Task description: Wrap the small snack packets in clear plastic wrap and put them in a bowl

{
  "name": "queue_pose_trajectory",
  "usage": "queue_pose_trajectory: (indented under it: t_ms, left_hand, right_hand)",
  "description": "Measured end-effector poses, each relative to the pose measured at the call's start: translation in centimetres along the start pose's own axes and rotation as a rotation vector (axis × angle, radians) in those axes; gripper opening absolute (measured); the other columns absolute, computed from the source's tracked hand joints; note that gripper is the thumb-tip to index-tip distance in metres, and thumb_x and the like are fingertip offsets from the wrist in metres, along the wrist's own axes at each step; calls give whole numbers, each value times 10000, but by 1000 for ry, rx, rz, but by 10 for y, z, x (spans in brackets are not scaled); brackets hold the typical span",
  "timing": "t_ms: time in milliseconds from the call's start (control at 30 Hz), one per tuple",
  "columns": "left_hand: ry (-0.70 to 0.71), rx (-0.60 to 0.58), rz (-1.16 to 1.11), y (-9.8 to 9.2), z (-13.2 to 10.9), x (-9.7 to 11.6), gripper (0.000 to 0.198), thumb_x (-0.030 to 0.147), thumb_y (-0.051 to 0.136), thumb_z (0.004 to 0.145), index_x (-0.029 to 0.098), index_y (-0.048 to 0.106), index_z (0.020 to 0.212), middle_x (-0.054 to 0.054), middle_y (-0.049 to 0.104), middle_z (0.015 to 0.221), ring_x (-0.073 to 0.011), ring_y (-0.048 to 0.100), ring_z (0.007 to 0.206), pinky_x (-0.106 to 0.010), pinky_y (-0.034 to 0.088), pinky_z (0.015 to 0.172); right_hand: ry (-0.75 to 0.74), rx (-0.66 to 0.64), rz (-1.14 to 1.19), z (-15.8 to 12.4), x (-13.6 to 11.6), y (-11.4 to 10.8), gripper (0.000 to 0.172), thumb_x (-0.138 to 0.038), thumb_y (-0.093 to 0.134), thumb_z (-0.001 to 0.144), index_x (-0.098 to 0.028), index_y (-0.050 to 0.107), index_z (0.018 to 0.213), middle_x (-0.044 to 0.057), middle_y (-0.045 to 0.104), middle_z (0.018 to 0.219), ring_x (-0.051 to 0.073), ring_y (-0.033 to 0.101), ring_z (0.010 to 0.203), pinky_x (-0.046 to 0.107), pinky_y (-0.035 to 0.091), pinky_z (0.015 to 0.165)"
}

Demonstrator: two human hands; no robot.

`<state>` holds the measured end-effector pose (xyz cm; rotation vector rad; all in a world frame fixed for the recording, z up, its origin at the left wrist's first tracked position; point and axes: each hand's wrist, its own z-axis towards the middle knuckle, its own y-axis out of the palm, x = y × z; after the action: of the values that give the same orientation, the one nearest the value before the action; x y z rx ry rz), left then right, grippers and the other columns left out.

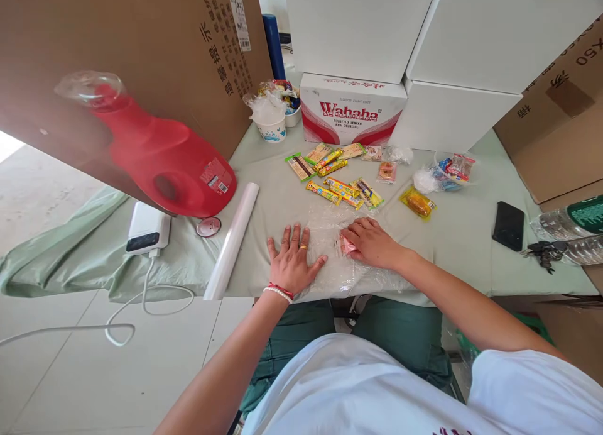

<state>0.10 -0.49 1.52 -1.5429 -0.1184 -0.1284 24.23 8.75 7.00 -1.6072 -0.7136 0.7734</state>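
Observation:
My left hand (293,262) lies flat with fingers spread on the green tablecloth, at the left edge of a clear plastic sheet (330,275). The fingers of my right hand (370,241) are wrapped over a small pink packet (347,244) resting on that sheet. Beyond both hands lie several yellow wrapped snack bars (324,193) and green-edged snack packets (300,166). A round pastry in a clear wrapper (387,171) sits behind my right hand, and a yellow-wrapped bread (418,203) is to its right.
A clear film roll (232,240), red jug (174,161) and white power bank (149,227) stand or lie left. Behind are a paper cup (272,128) and Wahaha box (351,111). On the right are a snack bowl (455,174), black phone (509,225) and plastic bottles (584,249).

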Motion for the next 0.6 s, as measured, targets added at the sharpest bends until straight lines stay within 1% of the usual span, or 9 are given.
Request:
queue_pose_trajectory:
  t_ms: [100,233,333,400,500,567,600]
  left_hand:
    - [2,-4,10,0,0,0,852,693,427,970,187,319,1648,-158,256,1728,-390,206,1607,-747,84,1241]
    - [5,-5,14,-1,0,0,861,707,420,968,179,330,1642,-159,260,1727,-394,213,1603,-751,100,1238]
    - [5,0,20,-1,0,0,858,711,414,970,176,339,1637,-156,259,1727,-386,210,1605,-751,104,1238]
    - [7,1,23,-1,0,0,854,711,407,973,176,341,1636,-152,255,1729,-378,205,1607,-749,108,1238]
    - [8,-2,21,-1,0,0,851,707,404,976,177,336,1638,-152,250,1730,-379,209,1606,-745,108,1240]
    - [6,-3,16,-1,0,1,853,707,406,974,181,329,1642,-156,249,1730,-383,208,1606,-744,102,1241]
    - [4,-3,13,-1,0,1,855,707,408,973,184,326,1644,-157,249,1730,-383,203,1608,-744,97,1241]
  right_hand:
    - [11,-16,47,1,2,1,504,-370,651,974,-163,568,1426,158,621,1266,331,449,1260,457,320,1095]
    - [36,-59,112,2,5,-5,512,-363,660,963,-164,571,1426,153,616,1244,328,461,1231,446,352,1062]
    - [29,-58,116,-1,7,-7,499,-350,623,979,-153,566,1434,158,614,1247,326,462,1236,450,347,1077]
    - [30,-33,93,-3,6,-5,509,-374,592,998,-142,555,1449,168,612,1276,330,458,1257,469,327,1107]
    - [46,5,33,-6,2,0,562,-413,606,995,-121,534,1469,188,603,1332,348,440,1305,526,252,1172]
    - [47,12,8,-7,-1,3,571,-398,639,977,-121,533,1466,192,600,1345,351,432,1323,543,216,1193]
    - [46,8,7,-8,-2,4,562,-384,649,971,-123,540,1456,191,602,1336,350,435,1319,537,222,1192]
